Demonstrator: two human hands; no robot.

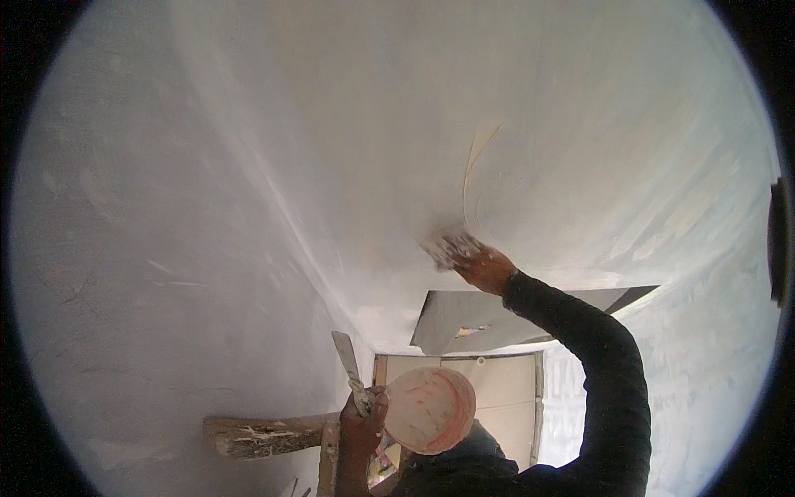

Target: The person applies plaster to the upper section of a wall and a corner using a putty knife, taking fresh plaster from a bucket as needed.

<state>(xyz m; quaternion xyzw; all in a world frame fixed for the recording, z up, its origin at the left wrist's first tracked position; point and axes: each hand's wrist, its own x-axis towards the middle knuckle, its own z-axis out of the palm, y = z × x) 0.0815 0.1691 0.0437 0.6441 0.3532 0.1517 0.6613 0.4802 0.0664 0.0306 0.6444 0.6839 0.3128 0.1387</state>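
Note:
My right hand (484,267) is raised on a dark-sleeved arm and presses a putty-smeared wide blade (451,248) flat against the white plastered wall (513,149). A thin curved putty stroke (474,170) rises above the blade. My left hand (362,427), low in the view, grips a round pinkish pan smeared with white putty (429,409) together with a narrow putty knife (348,360) whose blade points up.
White plastered walls meet in a corner running up the middle left (281,215). A putty-spattered wooden plank (261,436) sticks out at the lower left. Below are a pale doorway or floor opening (489,389) and a grey slab (472,319).

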